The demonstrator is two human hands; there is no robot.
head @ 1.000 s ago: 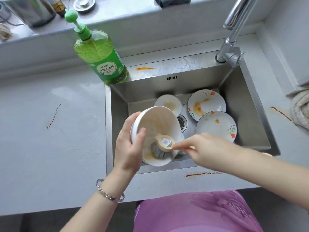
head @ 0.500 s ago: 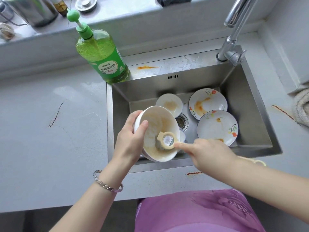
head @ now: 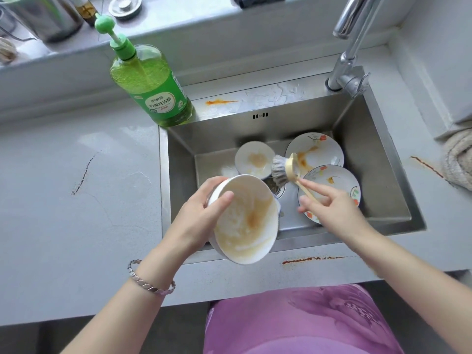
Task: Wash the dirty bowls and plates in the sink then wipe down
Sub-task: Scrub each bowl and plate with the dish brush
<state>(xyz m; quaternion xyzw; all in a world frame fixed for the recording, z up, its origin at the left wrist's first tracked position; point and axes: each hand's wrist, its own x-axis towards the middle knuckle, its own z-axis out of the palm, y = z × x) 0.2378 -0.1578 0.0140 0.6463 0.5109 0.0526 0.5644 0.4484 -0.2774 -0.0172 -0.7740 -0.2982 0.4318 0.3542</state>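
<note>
My left hand (head: 196,221) grips a white bowl (head: 247,221) by its rim, tilted toward me over the front edge of the steel sink (head: 378,175). Orange-brown smears and foam coat the bowl's inside. My right hand (head: 329,210) holds the beige handle of a dish brush (head: 283,169), whose grey bristle head is lifted out of the bowl and hangs above the drain. On the sink floor lie a small dirty bowl (head: 255,159) and two flowered plates (head: 319,149) (head: 334,180) with orange stains.
A green dish soap pump bottle (head: 150,83) stands at the sink's back left corner. The tap (head: 350,60) rises at the back right. Orange-brown streaks mark the grey counter (head: 76,200) left, front and right. A rolled cloth (head: 459,162) lies at the right edge.
The brush has come out of the bowl and moved back and right over the sink. My left hand has tipped the bowl further toward me.
</note>
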